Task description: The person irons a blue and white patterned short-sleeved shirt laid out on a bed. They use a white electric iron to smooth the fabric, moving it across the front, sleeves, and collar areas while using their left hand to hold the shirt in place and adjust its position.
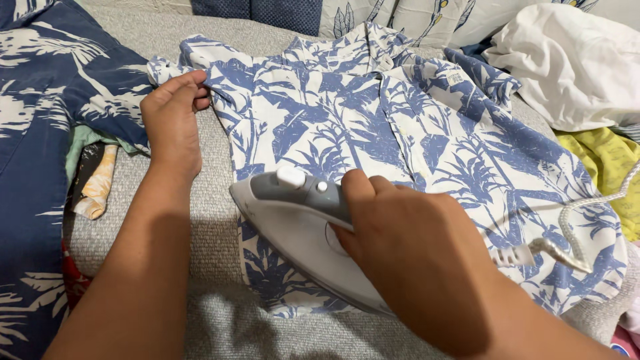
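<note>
A white shirt with a blue leaf print (373, 127) lies spread on a grey textured cover (213, 220). My right hand (413, 247) grips the handle of a white and grey iron (300, 227), which rests on the shirt's lower left part with its tip pointing left. My left hand (172, 120) pinches the shirt's left sleeve edge at the upper left, holding the fabric flat. The iron's braided cord (573, 227) runs off to the right across the shirt.
A dark blue garment with white palm print (40, 133) lies at the left. A white cloth (573, 60) and a yellow garment (610, 167) are piled at the right. Patterned pillows (413, 13) line the back. Small folded clothes (93, 180) sit at the left edge.
</note>
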